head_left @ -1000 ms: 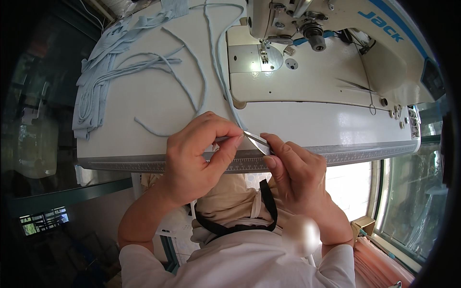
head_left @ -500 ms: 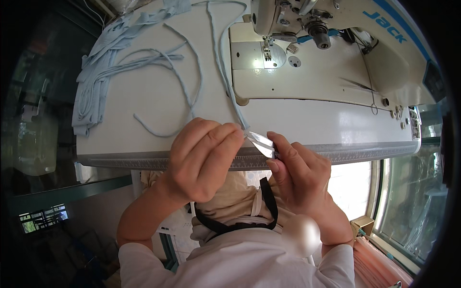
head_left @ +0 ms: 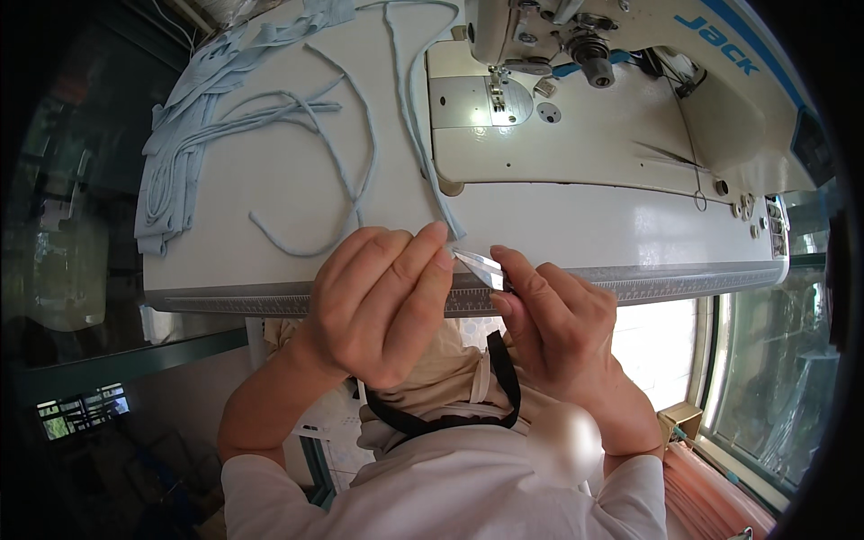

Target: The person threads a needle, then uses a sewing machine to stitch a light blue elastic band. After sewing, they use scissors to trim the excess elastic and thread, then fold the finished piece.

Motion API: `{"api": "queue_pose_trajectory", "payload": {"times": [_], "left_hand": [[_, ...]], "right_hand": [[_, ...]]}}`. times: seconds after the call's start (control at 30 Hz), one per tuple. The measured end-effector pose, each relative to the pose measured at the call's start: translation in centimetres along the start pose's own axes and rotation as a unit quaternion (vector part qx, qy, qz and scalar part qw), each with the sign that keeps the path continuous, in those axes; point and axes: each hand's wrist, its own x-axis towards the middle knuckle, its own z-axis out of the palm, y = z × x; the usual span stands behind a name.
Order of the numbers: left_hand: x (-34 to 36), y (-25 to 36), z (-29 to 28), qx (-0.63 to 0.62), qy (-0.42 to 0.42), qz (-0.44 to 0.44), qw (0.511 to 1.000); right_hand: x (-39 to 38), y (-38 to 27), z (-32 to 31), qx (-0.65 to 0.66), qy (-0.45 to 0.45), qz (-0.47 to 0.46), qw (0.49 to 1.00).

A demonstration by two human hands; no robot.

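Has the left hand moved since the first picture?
Yes: judged against the sewing machine, the left hand has turned, and its knuckles sit slightly farther away, toward the picture's lower edge.

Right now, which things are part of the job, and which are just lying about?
Seemingly in use:
right hand
silver-bladed snips, held in it
left hand, close to the snips
pale blue cord, ending near them

Seemingly just lying about:
heap of pale blue strips, untouched
thin pointed metal tool
sewing machine, untouched
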Motion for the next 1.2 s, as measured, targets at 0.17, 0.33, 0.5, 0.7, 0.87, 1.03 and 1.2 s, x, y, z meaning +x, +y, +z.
{"api": "queue_pose_trajectory", "payload": {"times": [0.17,0.33,0.5,0.7,0.87,1.03,1.2], "left_hand": [[0.1,-0.1,0.1,0.005,0.005,0.007,1.000],[-0.2,-3.2,-0.1,0.099,-0.018,-0.040,0.994],[0.8,-3.7,-1.5,0.021,-0.122,-0.096,0.988],[1.4,-2.7,1.0,-0.057,-0.139,-0.087,0.985],[1.4,-3.3,2.1,-0.170,-0.081,-0.170,0.967],[0.9,-2.9,1.9,-0.294,-0.036,-0.267,0.917],[0.5,-2.3,2.1,-0.377,-0.012,-0.362,0.853]], "right_hand": [[0.0,0.3,-0.1,0.017,0.024,0.020,0.999],[0.0,1.2,-0.6,0.012,0.071,0.051,0.996],[-0.8,1.4,-0.5,-0.049,0.026,0.062,0.997],[-0.5,1.0,-0.4,-0.104,0.009,0.034,0.994],[-0.5,1.0,-0.1,-0.128,0.021,0.025,0.991],[0.2,1.1,0.2,-0.112,0.045,0.019,0.992],[1.1,1.2,0.9,-0.110,0.071,-0.006,0.991]]}}
